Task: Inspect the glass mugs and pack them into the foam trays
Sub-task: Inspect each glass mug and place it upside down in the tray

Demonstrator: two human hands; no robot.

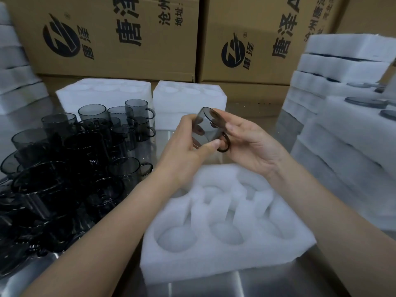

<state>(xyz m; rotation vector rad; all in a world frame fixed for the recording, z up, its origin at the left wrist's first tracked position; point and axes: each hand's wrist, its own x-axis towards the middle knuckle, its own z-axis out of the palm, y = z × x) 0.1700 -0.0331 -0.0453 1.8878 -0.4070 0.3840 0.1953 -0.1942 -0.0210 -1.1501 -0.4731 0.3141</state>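
A smoky grey glass mug [205,127] is held tilted in the air between both hands, its handle pointing down and to the right. My left hand [188,146] grips its body from the left, thumb against the lower side. My right hand [250,142] holds it from the right, with fingers at the rim and by the handle. Below the hands lies a white foam tray [214,260] with several round, empty pockets. A heap of several more dark glass mugs [70,168] stands stacked at the left.
Two white foam blocks [188,97] sit behind the hands. Tall stacks of foam trays [342,108] rise at the right, some showing glass pieces, and another stack stands at the far left [17,67]. Printed cardboard boxes [120,37] wall off the back. The surface is shiny metal.
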